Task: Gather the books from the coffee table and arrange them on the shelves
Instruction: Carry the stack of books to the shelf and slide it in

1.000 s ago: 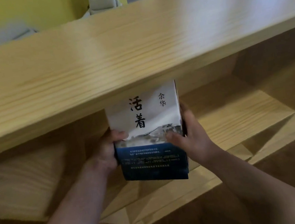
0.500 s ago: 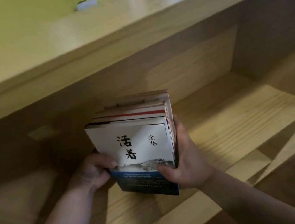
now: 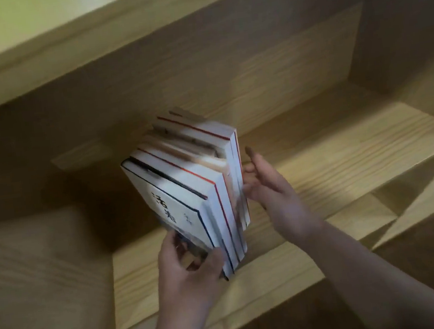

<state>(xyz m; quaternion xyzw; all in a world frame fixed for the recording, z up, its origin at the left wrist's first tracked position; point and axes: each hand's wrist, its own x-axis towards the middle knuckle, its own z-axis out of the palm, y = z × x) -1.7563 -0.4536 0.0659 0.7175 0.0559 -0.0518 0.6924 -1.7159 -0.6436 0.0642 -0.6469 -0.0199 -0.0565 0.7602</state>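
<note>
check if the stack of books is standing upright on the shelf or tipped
Tipped: the stack of white-covered books leans left over the pale wooden shelf, steadied by the left hand and right hand.

We saw the books [image 3: 194, 191] standing tilted in the middle of the shelf [image 3: 339, 155], and they blocked the centre of the opening. Our left hand [image 3: 192, 270] closed off the near corner of the stack, and our right hand [image 3: 269, 185] lay against its right side. To the right of that hand the board was bare as far as the side panel [image 3: 399, 43], so a hand could pass there. To the left of the stack lay a shadowed open stretch. The top board [image 3: 88, 41] overhung from above and capped the headroom; a gap remained between it and the books' upper edges.
</note>
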